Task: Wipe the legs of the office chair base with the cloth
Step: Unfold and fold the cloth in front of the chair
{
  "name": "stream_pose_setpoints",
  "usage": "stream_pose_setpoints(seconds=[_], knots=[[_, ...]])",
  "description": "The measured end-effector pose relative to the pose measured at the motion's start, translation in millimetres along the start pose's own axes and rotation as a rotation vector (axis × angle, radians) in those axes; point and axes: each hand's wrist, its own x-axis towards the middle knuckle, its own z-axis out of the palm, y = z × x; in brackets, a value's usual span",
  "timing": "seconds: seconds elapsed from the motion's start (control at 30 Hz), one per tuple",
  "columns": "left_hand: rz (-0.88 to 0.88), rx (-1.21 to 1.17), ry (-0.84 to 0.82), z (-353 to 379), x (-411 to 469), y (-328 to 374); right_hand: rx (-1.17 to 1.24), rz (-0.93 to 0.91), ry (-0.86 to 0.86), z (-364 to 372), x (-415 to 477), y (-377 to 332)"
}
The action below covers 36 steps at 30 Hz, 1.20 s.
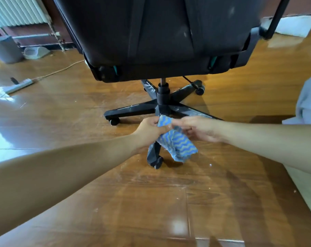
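While the cloth (176,139) is pinched by the left hand (149,130) and right hand (199,128) at frame centre, its loose lower half dangles. That half could be snagged under the lower-centre caster (158,162).

A single view is given, taken from a wide-angle camera worn on the head and aimed forward and down. The wooden floor (204,202) fills the lower half of the frame and is seen from close above. Both forearms are brought in from the lower left and right edges, and the left hand (149,130) and right hand (198,128) are met near the centre, at arm's reach. The chair base (133,109) is framed just above centre, and the underside of the seat (165,32) is cut off by the top edge. A radiator (17,11) is caught in the upper left corner, bent by the lens.
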Motion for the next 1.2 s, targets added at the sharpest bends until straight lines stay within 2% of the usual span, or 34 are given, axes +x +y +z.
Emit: stream_pose_setpoints(seconds=[0.1,0.17,0.2,0.27,0.33,0.4,0.53,0.63,0.77,0.9,1.03,1.1,1.2], knots=[[-0.045,-0.112,-0.024,2.9,-3.0,-2.8,-0.035,0.088,-0.118,4.9,-12.3,18.5],[-0.077,-0.147,-0.019,4.4,-5.9,-10.9,-0.031,0.082,-0.102,9.4,-13.8,23.7],[-0.073,-0.112,0.027,7.3,-6.4,-16.0,-0.027,0.067,-0.071,10.8,-12.9,23.5],[-0.049,0.098,0.222,16.3,-7.3,-26.4,-0.03,0.04,-0.038,15.5,-12.5,18.4],[-0.102,0.301,0.4,25.9,-11.6,-28.7,-0.037,0.03,-0.033,22.3,-12.4,12.6],[-0.163,0.219,0.453,30.3,-15.1,-22.9,-0.023,0.029,-0.008,28.4,-12.4,10.7],[-0.275,-0.316,0.172,30.5,-19.7,-14.8,0.029,0.021,0.007,32.8,-13.0,9.7],[-0.284,-0.399,0.02,20.5,-19.4,-20.1,0.017,0.042,0.024,29.6,-14.7,8.1],[-0.285,-0.387,0.085,8.3,-12.2,-28.2,0.079,0.058,0.09,31.9,-15.8,4.7],[-0.27,-0.41,0.121,2.2,-8.6,-29.0,0.266,-0.029,0.189,34.7,-13.6,-1.4],[-0.26,-0.427,0.157,-1.8,-7.1,-24.7,0.362,-0.06,0.113,34.7,-12.9,-11.7],[-0.256,-0.413,0.178,-3.9,-6.0,-21.7,0.182,-0.109,0.085,37.5,-11.1,-13.0],[-0.252,-0.414,0.198,-6.2,-4.0,-20.9,-0.307,-0.302,0.167,43.6,-8.7,-9.4]])
